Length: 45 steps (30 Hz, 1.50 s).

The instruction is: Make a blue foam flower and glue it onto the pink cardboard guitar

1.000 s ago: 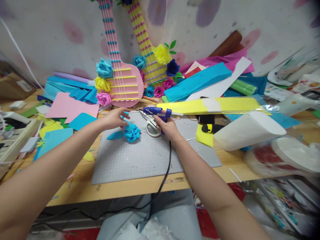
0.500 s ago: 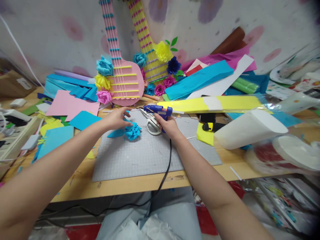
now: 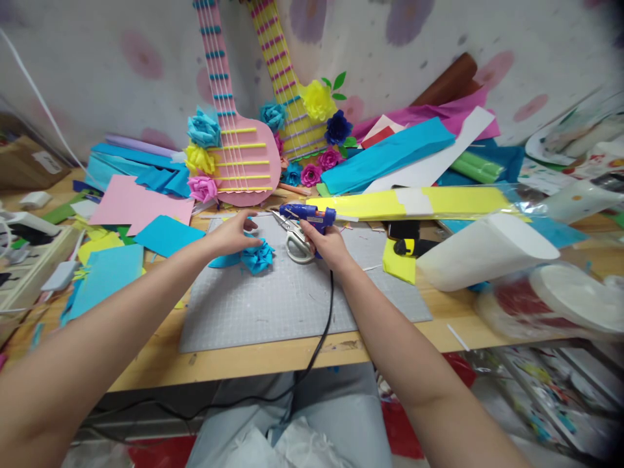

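Note:
My right hand (image 3: 327, 246) is wrapped round the grip of a blue hot glue gun (image 3: 308, 212), its nozzle pointing left. Beneath the gun lie scissors with pale grey handles (image 3: 296, 249), partly covered by it. My left hand (image 3: 234, 234) is over a blue crepe paper flower (image 3: 258, 257), thumb and fingers apart; whether a fingertip touches the flower, I cannot tell. A blue paper piece (image 3: 225, 260) lies beside the flower, under that hand. All of these are on a grey cutting mat (image 3: 258, 318).
A pink paper guitar (image 3: 248, 146) and a yellow one (image 3: 299, 127) lean at the back. Blue paper strips (image 3: 390, 156), a yellow paper pack (image 3: 453, 200) and a white roll (image 3: 480, 253) lie right. The gun's black cord (image 3: 325, 331) runs over the table's front edge.
My left hand has shifted very slightly over the blue flower. The glue gun in my right hand stays in place.

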### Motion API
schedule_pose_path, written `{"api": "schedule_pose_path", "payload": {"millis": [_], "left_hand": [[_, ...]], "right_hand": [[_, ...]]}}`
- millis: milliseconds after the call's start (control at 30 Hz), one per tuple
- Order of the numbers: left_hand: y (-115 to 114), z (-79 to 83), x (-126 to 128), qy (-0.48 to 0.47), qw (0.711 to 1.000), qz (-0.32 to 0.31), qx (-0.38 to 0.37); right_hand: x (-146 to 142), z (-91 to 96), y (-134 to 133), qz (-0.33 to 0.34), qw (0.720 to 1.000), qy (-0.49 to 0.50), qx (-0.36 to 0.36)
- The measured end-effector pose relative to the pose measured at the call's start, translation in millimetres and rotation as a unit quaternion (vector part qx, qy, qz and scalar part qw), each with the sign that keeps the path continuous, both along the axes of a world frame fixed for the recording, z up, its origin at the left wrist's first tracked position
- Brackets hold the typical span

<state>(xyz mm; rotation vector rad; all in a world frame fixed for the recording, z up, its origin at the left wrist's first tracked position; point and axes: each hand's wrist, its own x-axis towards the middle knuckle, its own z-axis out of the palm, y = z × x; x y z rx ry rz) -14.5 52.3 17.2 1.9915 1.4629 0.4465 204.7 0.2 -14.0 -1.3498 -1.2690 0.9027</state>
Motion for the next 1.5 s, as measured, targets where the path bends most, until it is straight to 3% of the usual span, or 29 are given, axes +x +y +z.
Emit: {"api": "schedule_pose_path", "payload": {"millis": [400, 600, 900, 1033, 1167, 1300, 1400, 1500], "left_hand": [[-2, -0.2, -6, -0.029, 0.999, 0.011, -0.027], [-3, -0.8, -14, -0.012, 1.000, -0.025, -0.014], [-5, 0.7, -15, -0.003, 1.000, -0.022, -0.022], [-9, 7.2, -14, -0.023, 0.999, -0.005, -0.029], [-12, 11.6, -25, -0.065, 0.996, 0.054, -0.019], [-18, 8.9, -47, 0.032, 0.993, 0.110, 0.026], [-27, 6.1, -59, 0.137, 0.985, 0.103, 0.031], [-36, 3.6, -61, 0.183, 0.978, 0.096, 0.022]], "right_hand": [[1, -1.6, 1, -0.001, 1.000, 0.019, -0.020], [0, -2.4, 1, 0.003, 0.999, 0.033, -0.020], [0, -3.3, 2, 0.000, 0.999, 0.040, -0.023], [1, -4.7, 3, 0.004, 0.999, 0.036, -0.018], [1, -5.1, 4, -0.002, 0.998, 0.052, -0.022], [0, -4.7, 4, -0.008, 0.998, 0.060, -0.025], [-1, -4.8, 3, 0.002, 0.998, 0.055, -0.025], [-1, -5.7, 3, 0.007, 0.998, 0.054, -0.025]]}}
